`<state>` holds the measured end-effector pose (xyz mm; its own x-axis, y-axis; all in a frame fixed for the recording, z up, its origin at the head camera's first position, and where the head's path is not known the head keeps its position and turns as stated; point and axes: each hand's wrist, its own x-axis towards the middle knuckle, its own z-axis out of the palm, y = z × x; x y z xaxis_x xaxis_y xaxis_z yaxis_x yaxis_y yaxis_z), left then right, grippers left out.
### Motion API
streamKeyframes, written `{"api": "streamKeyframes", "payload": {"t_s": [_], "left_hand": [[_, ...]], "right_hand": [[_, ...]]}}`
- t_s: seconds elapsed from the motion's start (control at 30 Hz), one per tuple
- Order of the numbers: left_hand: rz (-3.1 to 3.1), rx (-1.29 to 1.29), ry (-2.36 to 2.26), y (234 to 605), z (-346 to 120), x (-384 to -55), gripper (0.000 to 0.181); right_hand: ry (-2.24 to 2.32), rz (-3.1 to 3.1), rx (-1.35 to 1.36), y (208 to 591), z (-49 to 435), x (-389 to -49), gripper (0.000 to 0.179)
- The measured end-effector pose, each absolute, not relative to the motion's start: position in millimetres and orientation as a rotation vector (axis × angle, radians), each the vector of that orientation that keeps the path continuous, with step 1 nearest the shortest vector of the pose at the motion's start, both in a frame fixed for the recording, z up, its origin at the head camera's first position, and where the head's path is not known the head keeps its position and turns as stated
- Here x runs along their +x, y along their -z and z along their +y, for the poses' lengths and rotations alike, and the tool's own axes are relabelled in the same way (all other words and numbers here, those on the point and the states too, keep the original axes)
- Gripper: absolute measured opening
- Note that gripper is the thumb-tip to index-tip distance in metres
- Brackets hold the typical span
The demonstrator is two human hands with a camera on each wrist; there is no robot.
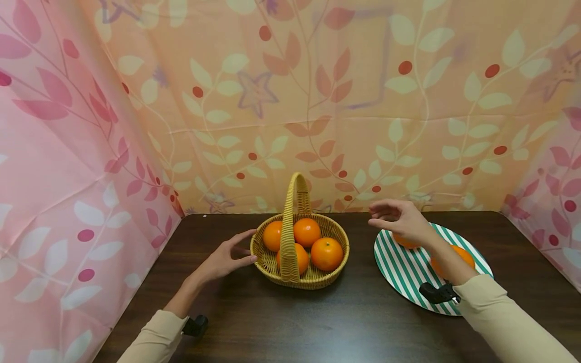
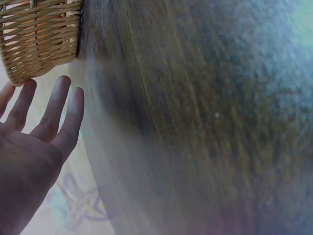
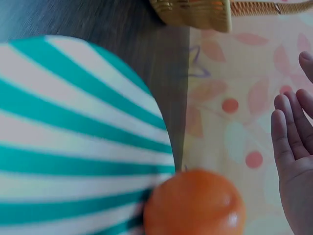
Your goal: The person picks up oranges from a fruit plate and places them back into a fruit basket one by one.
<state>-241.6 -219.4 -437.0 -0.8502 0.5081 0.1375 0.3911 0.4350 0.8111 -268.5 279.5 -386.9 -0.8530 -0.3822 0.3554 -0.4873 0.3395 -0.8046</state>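
A yellow wicker basket (image 1: 315, 282) with a tall arched handle (image 1: 289, 227) holds several oranges (image 1: 327, 254). At its left side is my left hand (image 1: 225, 258), thumb and fingers spread, fingertips right at the rim. The left wrist view shows this hand (image 2: 36, 132) with its palm bare below the woven wall (image 2: 41, 41). My right hand (image 1: 405, 220) is raised over the far left part of a striped plate (image 1: 399, 267), its fingers loosely bent and holding nothing. Two oranges (image 1: 462, 256) lie on the plate, one partly hidden under the right hand, the other behind the forearm.
The dark wooden table (image 1: 317, 322) carries the basket near its middle and the green-and-white plate at the right. Patterned cloth (image 1: 327, 101) hangs right behind the table's back edge, with more cloth along the left and right sides.
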Motion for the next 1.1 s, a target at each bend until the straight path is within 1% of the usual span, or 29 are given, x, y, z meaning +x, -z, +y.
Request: {"api": "streamKeyframes", "payload": {"t_s": [0.23, 0.53, 0.83, 1.1], "left_hand": [[2.55, 0.816, -1.403, 437, -219, -241, 0.072], [2.534, 0.816, -1.423, 435, -218, -240, 0.07], [2.54, 0.836, -1.42, 437, -218, -241, 0.07], [2.544, 0.814, -1.402, 440, -220, -242, 0.072]], "right_hand": [[-1.444, -2.553, 0.741, 377, 311, -255, 0.032], [-1.336, -2.599, 0.661, 376, 357, -240, 0.033], [-1.221, -2.64, 0.484, 385, 392, -216, 0.037], [-1.235, -2.638, 0.486, 397, 418, -197, 0.037]]}}
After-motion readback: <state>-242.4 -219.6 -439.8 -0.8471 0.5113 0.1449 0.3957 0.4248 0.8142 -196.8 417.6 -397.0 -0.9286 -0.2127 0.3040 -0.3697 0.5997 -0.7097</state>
